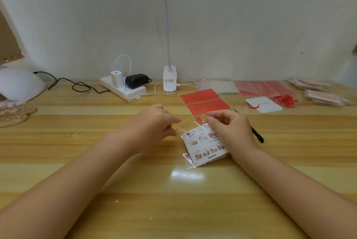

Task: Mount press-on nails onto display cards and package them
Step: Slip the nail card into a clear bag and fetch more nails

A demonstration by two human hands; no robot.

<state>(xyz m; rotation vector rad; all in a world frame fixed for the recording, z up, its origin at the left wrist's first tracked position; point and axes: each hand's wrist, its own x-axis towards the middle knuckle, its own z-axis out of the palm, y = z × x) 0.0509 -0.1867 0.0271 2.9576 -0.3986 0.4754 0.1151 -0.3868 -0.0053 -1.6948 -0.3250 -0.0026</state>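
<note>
Both forearms come up from the lower corners of the frame and meet just right of centre over the wooden desk (96, 161). On the left side, the left hand (154, 122) has thumb and fingertips curled together on what looks like a thin red-edged strip at the mouth of the clear bag (188, 158); whether it really grips the strip or only touches it I cannot tell. On the right, the right hand (229, 128) has its fingers curled, pinching the bag's upper flap and pinning the pack down. Inside the bag lies the printed display card (204, 145), its instruction side up; no nails show from this side.

My guess is the bag is being sealed. Trouble could come if the peeled adhesive edge folds back and sticks to itself, or catches the card's corner; a crooked fold would leave the flap wrinkled. Too much pull from the left could drag the pack out from under the right hand.

Just above the hands sits a sheet of red adhesive strips (204, 101), and a black-handled tool (255, 134) lies partly behind the right hand. At upper right are spare bags (218, 86), a white card (263, 104) and finished packs (324, 95). Farther back stand a clip lamp (170, 80) and a power strip (123, 88).
</note>
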